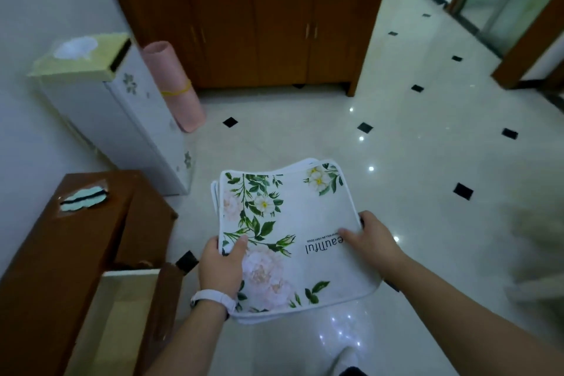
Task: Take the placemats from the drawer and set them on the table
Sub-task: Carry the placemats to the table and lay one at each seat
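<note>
A stack of white placemats (290, 223) printed with green leaves, pale flowers and the word "Beautiful" hangs level above the tiled floor, held between both hands. My left hand (221, 268) grips the stack's left edge with the thumb on top; a white band sits on that wrist. My right hand (374, 238) grips the right edge, thumb pressed on the print. The open drawer (128, 308) of a brown cabinet shows at lower left, its pale inside visible. No table is in view.
A brown cabinet top (61, 253) at left carries a small teal item. A white floral unit (137, 119) with a tissue box and a rolled pink mat (174, 88) stand by the wall. A wooden sideboard (250, 27) is ahead. Glossy tiled floor (412, 162) lies right.
</note>
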The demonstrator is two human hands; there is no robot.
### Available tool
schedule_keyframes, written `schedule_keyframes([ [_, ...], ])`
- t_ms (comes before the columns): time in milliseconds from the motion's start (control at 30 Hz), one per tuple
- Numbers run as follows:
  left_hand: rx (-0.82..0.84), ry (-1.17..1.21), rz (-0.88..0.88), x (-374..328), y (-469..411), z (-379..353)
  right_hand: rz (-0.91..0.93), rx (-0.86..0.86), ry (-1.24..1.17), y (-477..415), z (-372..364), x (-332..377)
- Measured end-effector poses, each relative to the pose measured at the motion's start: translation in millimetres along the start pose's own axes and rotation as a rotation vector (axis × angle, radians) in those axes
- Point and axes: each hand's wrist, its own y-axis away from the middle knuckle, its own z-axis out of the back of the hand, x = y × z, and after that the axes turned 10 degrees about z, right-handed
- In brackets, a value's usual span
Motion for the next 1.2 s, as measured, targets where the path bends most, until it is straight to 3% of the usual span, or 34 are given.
schedule_keyframes([
  [433,0.343,-0.217,-0.276,-112.8,88.0,-271.5,-0.218,-0.392,-0.129,26.0,230.7,-154.4],
  [600,0.47,-0.28,-0.324,-136.2,98.4,-344.1,-0.332,-0.516,-0.183,32.5,267.2,-190.5],
  [900,0.695,-0.342,-0.251,-166.4,59.3,-489.1,-0.523,-0.629,-0.178,-23.9,328.7,-238.9],
  [1200,0.952,-0.392,-0.317,-278.6,18.8,-648.7,-0.654,-0.866,-0.155,-106.1,412.7,-231.9],
])
